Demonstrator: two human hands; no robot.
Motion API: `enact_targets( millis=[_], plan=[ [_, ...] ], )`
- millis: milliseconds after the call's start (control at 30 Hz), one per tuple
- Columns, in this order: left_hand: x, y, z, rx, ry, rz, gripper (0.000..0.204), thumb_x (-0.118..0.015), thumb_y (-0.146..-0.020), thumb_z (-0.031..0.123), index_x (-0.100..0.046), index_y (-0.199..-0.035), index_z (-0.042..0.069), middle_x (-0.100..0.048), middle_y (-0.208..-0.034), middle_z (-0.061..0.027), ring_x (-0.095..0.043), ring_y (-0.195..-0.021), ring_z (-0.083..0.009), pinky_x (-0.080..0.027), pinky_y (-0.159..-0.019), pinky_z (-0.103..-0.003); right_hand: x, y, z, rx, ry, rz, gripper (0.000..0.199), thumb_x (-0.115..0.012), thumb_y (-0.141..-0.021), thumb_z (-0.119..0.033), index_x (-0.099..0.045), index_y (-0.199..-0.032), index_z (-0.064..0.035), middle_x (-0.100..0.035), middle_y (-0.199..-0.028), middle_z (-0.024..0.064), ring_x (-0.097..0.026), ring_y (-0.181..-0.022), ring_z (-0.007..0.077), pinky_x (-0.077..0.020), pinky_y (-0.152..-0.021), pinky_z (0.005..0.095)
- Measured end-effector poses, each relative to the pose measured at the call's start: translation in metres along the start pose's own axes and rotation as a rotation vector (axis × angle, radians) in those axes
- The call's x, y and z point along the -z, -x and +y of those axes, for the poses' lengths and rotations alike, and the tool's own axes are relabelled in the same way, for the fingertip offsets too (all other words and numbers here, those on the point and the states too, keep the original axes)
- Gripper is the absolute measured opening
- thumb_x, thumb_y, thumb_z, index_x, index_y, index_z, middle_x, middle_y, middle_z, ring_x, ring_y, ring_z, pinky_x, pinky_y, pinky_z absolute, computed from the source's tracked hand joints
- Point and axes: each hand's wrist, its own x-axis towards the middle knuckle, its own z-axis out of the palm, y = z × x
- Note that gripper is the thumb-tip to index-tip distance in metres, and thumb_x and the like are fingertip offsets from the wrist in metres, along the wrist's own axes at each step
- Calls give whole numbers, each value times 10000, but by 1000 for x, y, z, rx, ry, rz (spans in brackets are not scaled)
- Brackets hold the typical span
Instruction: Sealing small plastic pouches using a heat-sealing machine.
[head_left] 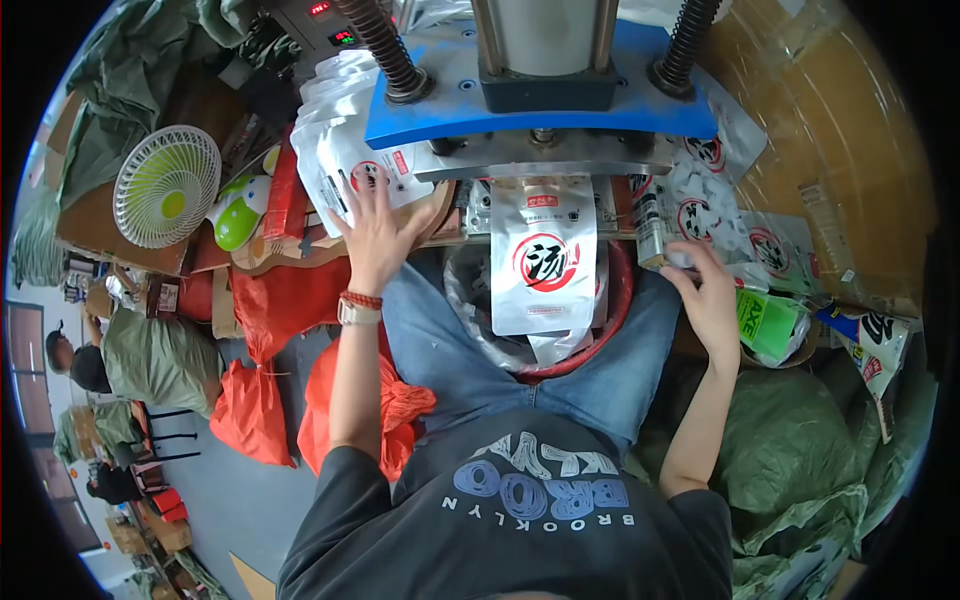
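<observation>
Pouch: white, with a red ring and black character (543, 270), hanging at the near side of the blue-plated press (640, 112), its upper end under the press's metal bar; whether the bar grips it, I cannot tell.
Long axis: running from the press toward the person, between the 2 hands.
Left hand: fingers spread and uncurled (378, 235), left of the press's near edge, over the stack of silver-white pouches (330, 125); contact is unclear.
Right hand: fingers bent (708, 295), right of the press and nearer the person, beside a metal canister (651, 235); whether it grips anything, I cannot tell.
Nearness: both hands well apart, 1 on each side of the hanging pouch, neither clearly nearer.
In between: the canister stands on the right hand's side, close to the press.
Below the press: red-rimmed bin (622, 290), under the pouch.
Press's right: loose printed pouches (700, 215); farther off, a green box (766, 322).
Press's far left: white-caged fan (140, 195).
</observation>
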Motion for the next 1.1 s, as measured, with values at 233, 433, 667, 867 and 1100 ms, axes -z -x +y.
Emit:
enact_targets(
  millis=[233, 433, 667, 867, 1100],
  plan=[
    [7, 57, -16, -34, 696, 123, 198, -711, -777, 11, -726, -975, 25, -703, -754, -119, -626, -604, -116, -485, -606, -268, 10, 12, -68, 249, -425, 331, 348, -757, -760, 34, -625, -1082, 45, -627, -1104, 130, -593, -1028, 201, -480, -884, 307],
    [83, 76, 47, -218, 839, 190, 481, -565, -630, -203, -732, -992, 66, -726, -996, -103, -701, -965, -251, -559, -807, -316, -25, -8, -122, 622, -85, 188, 333, -756, -697, 6, -665, -1017, 11, -647, -964, 108, -637, -866, 278, -537, -757, 362],
    [120, 80, 67, -605, 1030, -114, 225, -699, -746, 27, -731, -969, 27, -732, -921, -101, -721, -836, -227, -565, -710, -296, 3, 9, -144, 673, -355, -18, 324, -831, -603, -64, -713, -902, -26, -676, -954, 80, -636, -817, 237, -524, -699, 349],
    [34, 66, 114, 302, 1561, -642, 195, -667, -914, 153, -721, -923, -34, -707, -794, -37, -636, -675, -69, -497, -593, -222, -24, -27, -93, 195, -175, 169, 499, -762, -772, -105, -582, -1229, -15, -609, -1223, 147, -582, -1104, 328, -439, -960, 386],
    [24, 23, 119, 507, 1848, -631, 133, -653, -898, 63, -685, -1011, 2, -706, -902, -50, -647, -744, -92, -519, -636, -252, -5, -62, 11, -126, 667, 159, 441, -594, -923, -241, -508, -1294, -19, -551, -1269, 219, -566, -1078, 407, -443, -941, 431]
  ],
)
